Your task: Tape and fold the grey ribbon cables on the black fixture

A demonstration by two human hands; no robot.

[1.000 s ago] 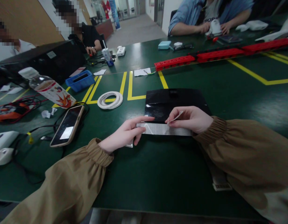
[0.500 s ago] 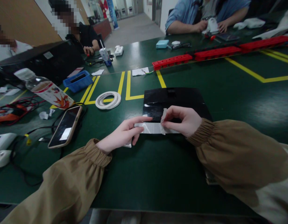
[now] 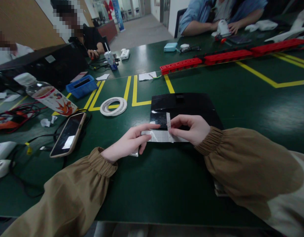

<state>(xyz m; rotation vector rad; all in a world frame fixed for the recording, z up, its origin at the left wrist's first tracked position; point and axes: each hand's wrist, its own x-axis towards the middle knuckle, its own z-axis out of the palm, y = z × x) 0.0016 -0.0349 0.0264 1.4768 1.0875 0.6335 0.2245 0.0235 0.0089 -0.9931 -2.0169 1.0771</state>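
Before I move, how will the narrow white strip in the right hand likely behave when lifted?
The narrow white strip is probably very light, since it looks thin. Its upper end sticks out past the pinching right hand, so it may flex.

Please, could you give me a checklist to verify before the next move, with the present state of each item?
1. Left grip at the left end of the printed strip: ok.
2. Right grip pinching the narrow strip: ok.
3. Narrow strip within the printed strip's edges: not ok, it extends past the far edge.
4. Narrow strip stuck to the printed strip: cannot tell.
5. Phone apart from both grips: ok.
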